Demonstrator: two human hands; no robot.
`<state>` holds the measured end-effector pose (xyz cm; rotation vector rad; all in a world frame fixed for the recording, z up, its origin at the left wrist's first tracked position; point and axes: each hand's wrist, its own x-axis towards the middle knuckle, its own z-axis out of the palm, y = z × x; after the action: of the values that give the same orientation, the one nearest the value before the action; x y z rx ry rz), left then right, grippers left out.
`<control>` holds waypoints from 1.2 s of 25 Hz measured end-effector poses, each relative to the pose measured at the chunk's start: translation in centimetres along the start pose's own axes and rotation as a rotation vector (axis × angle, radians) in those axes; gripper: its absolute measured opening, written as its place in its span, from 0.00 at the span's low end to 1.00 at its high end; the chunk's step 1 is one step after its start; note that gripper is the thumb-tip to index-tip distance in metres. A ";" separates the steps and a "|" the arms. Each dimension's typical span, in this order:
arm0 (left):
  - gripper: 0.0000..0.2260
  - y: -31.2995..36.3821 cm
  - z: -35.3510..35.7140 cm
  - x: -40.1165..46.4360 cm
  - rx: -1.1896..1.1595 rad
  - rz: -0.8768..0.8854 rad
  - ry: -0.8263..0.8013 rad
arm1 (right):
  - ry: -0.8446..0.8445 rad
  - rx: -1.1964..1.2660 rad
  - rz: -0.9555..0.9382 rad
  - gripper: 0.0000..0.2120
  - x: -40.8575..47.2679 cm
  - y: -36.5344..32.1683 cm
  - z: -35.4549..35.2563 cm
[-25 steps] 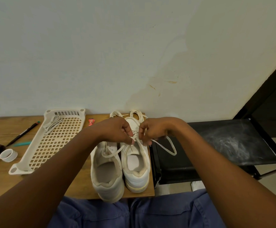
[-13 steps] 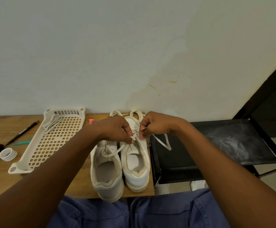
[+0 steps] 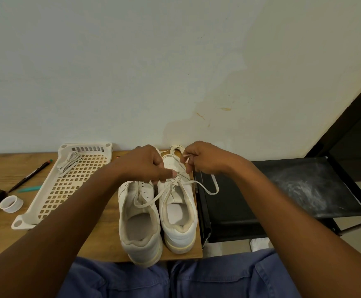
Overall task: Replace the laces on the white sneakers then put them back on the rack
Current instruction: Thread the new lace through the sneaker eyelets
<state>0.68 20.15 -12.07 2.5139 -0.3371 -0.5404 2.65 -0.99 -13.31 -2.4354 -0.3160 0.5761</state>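
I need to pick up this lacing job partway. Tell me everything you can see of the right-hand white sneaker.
The right-hand white sneaker looks like smooth leather with a cream sole and worn cream collar. It stands upright on the wooden table, heel toward the person, beside its unlaced twin. A flat white lace crosses its upper eyelets, ends loose. The left hand pinches the lace at the tongue; the right hand pulls one end.

White sneakers (image 3: 158,214), cream lattice tray (image 3: 67,186), black rack (image 3: 282,190), wood-grain table (image 3: 3,168).
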 end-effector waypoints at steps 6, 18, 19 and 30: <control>0.14 0.5 0.4 0.1 -0.009 -0.176 -0.258 | 0.007 0.055 -0.207 0.04 -0.8 -0.9 0.8; 0.07 -0.5 0.2 0.7 -0.187 -0.259 -0.331 | -0.060 -0.221 -0.241 0.02 -1.4 -2.6 3.1; 0.07 -0.5 0.2 0.8 -0.190 -0.259 -0.332 | -0.059 -0.228 -0.234 0.02 -1.4 -2.7 3.1; 0.06 -1.7 -0.4 0.0 -0.230 -0.107 -0.384 | -0.042 -0.215 -0.196 0.05 -1.1 -2.9 3.5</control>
<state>1.09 21.71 -12.77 2.2071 -0.2639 -1.0478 -0.23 2.73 -13.71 -2.5589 -0.6561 0.5304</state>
